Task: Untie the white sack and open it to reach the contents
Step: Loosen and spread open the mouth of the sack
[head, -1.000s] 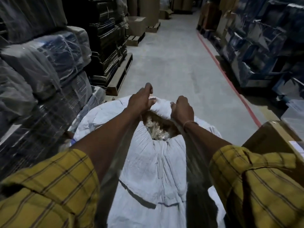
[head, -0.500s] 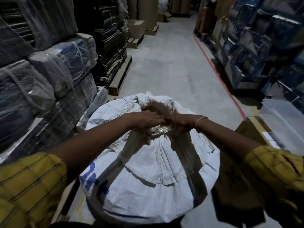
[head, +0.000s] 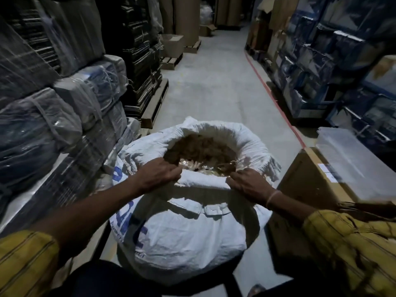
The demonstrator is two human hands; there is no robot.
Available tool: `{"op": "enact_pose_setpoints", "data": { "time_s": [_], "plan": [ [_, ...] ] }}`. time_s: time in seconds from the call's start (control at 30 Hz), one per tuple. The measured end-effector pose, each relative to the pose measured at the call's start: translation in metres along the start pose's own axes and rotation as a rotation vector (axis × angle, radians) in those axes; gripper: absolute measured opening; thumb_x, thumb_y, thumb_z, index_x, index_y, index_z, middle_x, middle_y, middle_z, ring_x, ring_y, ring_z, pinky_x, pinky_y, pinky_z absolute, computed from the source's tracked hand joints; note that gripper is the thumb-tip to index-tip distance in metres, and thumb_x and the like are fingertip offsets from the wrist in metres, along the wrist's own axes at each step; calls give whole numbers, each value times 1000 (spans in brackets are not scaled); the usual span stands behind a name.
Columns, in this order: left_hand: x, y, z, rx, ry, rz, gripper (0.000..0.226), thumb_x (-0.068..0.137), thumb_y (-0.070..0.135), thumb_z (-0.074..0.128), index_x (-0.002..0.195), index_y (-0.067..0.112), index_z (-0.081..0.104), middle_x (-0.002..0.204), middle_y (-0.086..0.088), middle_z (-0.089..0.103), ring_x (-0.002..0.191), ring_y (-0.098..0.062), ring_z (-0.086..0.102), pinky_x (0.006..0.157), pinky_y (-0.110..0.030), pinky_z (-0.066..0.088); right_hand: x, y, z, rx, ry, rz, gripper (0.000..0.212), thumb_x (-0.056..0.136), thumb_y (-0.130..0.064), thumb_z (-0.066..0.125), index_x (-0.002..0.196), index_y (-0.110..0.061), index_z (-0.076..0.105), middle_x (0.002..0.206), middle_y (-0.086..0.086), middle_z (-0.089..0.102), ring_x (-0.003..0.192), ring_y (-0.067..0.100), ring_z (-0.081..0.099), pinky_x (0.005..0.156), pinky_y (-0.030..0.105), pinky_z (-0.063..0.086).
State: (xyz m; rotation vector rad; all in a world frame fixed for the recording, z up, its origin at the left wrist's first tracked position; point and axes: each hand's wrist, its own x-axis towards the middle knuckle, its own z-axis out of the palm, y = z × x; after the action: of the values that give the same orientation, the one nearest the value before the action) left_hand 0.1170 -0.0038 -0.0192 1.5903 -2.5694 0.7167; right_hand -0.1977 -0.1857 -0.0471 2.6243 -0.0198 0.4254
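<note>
A big white woven sack [head: 188, 228] with blue lettering stands on the floor in front of me. Its mouth is wide open, with the rim rolled outward. Brownish, partly shiny loose contents [head: 201, 153] show inside. My left hand [head: 157, 173] grips the near rim on the left side. My right hand [head: 248, 185] grips the near rim on the right, a thin band on its wrist. A folded strip of sack cloth stretches between the two hands.
Plastic-wrapped bundles [head: 64, 116] are stacked close on the left, with wooden pallets [head: 154, 106] behind them. A brown cardboard box [head: 310, 189] stands tight against the sack's right side. Blue-wrapped goods [head: 342, 71] line the right. A concrete aisle [head: 214, 82] with a red line runs ahead.
The sack's mouth went from bunched together under my hands to spread wide. My hands moved apart and toward me along the near rim, and the contents came into full view.
</note>
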Motion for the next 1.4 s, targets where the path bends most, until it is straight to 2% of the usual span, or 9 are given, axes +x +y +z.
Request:
{"op": "enact_pose_setpoints", "data": {
  "time_s": [0.2, 0.33, 0.47, 0.57, 0.73, 1.0, 1.17, 1.27, 1.4],
  "plan": [
    [-9, 17, -20, -258, -285, 167, 13, 91, 27, 53, 101, 21, 47, 88, -6, 64, 74, -30, 61, 68, -39, 46, -10, -21, -25, 120, -277, -219, 25, 99, -35, 46, 91, -17, 60, 82, 5, 60, 71, 26, 58, 66, 38, 48],
    [-11, 32, -34, -389, -343, -179, 59, 96, 74, 41, 123, 23, 54, 96, -4, 68, 82, -26, 63, 69, -38, 49, -14, -34, -42, 376, -530, 165, 63, 95, -69, 25, 80, -18, 60, 82, 9, 65, 71, 30, 61, 66, 40, 49],
    [12, 40, -27, -186, -107, -428, 21, 98, 35, 58, 101, 16, 66, 94, -13, 62, 81, -38, 64, 59, -39, 46, 9, -33, -44, 415, -286, 598, 41, 97, -47, 42, 79, -16, 63, 83, 13, 67, 71, 36, 65, 62, 46, 53],
    [33, 51, -25, -96, -114, -705, 11, 90, 26, 67, 88, 19, 76, 110, -13, 62, 104, -36, 55, 81, -44, 40, 32, -35, -41, 389, -187, 794, 11, 86, -22, 63, 92, -13, 63, 89, 13, 62, 73, 39, 64, 59, 45, 55],
    [64, 41, -24, -210, 12, -937, 16, 98, 19, 59, 99, 11, 73, 114, -14, 58, 108, -34, 49, 89, -45, 36, 71, -21, -30, 448, -111, 960, 19, 91, -3, 58, 109, -6, 63, 108, 17, 60, 89, 39, 62, 66, 37, 48],
    [65, 40, -2, -275, -427, -1005, 47, 92, 20, 71, 134, 10, 52, 133, -24, 49, 110, -42, 62, 84, -45, 57, 80, -19, -10, 346, -400, 941, 48, 98, -4, 48, 147, -3, 46, 132, 22, 59, 102, 43, 66, 74, 43, 50],
    [37, 28, 4, -27, -494, -898, 104, 88, 50, 70, 164, 18, 6, 165, -27, 14, 148, -47, 27, 110, -55, 40, 56, -6, -14, 248, -719, 944, 105, 82, -43, 74, 161, -28, 8, 165, 15, 4, 147, 61, 11, 109, 76, 21],
    [14, 14, -3, 44, -512, -717, 109, 93, 52, 62, 165, 22, -14, 168, -29, 10, 155, -44, 18, 118, -49, 28, 33, 12, -17, 401, -814, 921, 128, 79, -38, 80, 158, -36, -20, 166, 5, -33, 147, 56, -29, 104, 87, -7],
    [-10, 1, -9, 79, -477, -569, 109, 90, 47, 62, 163, 27, -16, 166, -31, 17, 145, -45, 33, 112, -48, 32, 13, 23, -20, 259, -989, 874, 123, 82, -53, 75, 159, -37, -20, 165, 1, -37, 146, 49, -35, 99, 89, -13]
  ]
}}
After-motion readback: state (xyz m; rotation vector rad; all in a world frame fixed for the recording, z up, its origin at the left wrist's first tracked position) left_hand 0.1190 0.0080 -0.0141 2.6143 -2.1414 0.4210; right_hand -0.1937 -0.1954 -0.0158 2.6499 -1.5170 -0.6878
